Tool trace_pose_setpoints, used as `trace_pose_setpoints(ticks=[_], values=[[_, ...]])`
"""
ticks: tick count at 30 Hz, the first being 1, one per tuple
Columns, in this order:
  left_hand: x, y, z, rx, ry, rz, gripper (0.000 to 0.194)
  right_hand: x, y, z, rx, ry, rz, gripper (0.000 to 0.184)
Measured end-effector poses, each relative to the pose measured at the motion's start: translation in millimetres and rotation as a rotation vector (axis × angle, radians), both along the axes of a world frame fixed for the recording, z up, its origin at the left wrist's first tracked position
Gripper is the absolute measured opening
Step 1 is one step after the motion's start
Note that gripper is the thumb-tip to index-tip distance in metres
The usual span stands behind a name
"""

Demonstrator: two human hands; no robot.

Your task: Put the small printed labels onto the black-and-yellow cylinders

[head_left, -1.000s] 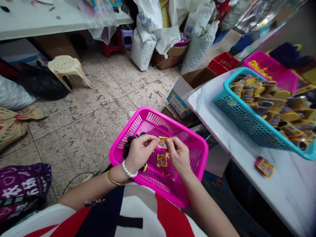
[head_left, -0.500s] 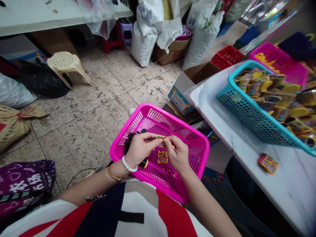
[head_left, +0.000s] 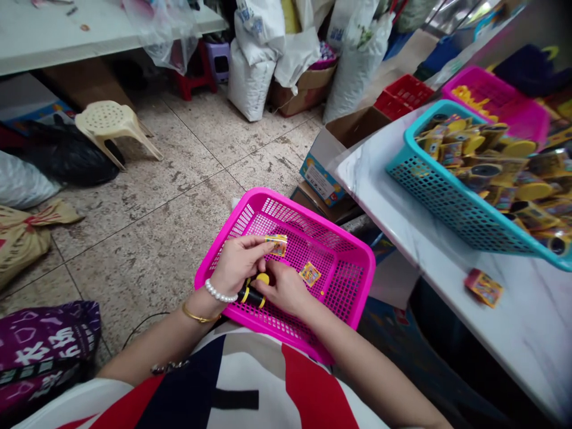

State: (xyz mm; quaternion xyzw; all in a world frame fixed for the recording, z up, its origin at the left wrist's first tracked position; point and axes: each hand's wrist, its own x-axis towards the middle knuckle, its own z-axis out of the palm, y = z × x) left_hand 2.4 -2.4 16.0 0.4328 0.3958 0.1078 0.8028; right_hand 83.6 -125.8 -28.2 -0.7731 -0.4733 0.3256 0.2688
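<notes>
My left hand [head_left: 236,265], with a pearl bracelet at the wrist, pinches a small yellow printed packet [head_left: 277,244] by its left end. Just below it, my right hand [head_left: 288,289] has thumb and forefinger closed around a yellow-capped black tube [head_left: 263,278], partly hidden by the fingers. More black tubes with yellow rings [head_left: 252,297] lie under the hands. Both hands are inside a bright pink basket [head_left: 366,268]. Another printed packet [head_left: 310,274] lies on the basket floor right of my right hand, near a tiny orange bead [head_left: 322,292].
On the marble-patterned table [head_left: 447,262] at right stands a turquoise basket [head_left: 440,185] heaped with yellow-capped pieces. A single packet [head_left: 484,288] lies near it. An open carton [head_left: 324,173] sits beyond the pink basket; a cream stool [head_left: 107,122] stands on the floor at left.
Both hands were together on the packet. My right hand has let go and moved down-left to the black tubes, while my left hand keeps the packet, shifted slightly left.
</notes>
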Motion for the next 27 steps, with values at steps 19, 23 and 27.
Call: trace_pose_setpoints(ticks=[19,23,27], values=[[7.4,5.4,-16.0,-0.310,-0.173,0.009,0.023,62.7,-14.4,30.4,0.418,0.687,-0.466,0.027],[8.5,3.1,-22.7,-0.281,-0.163,-0.008,0.021,61.1,-13.3,38.1,0.419,0.587,-0.400,0.026],[11.4,2.0,-26.6,-0.286,-0.189,0.008,0.021,54.7,-12.1,42.1,0.472,0.424,-0.375,0.022]])
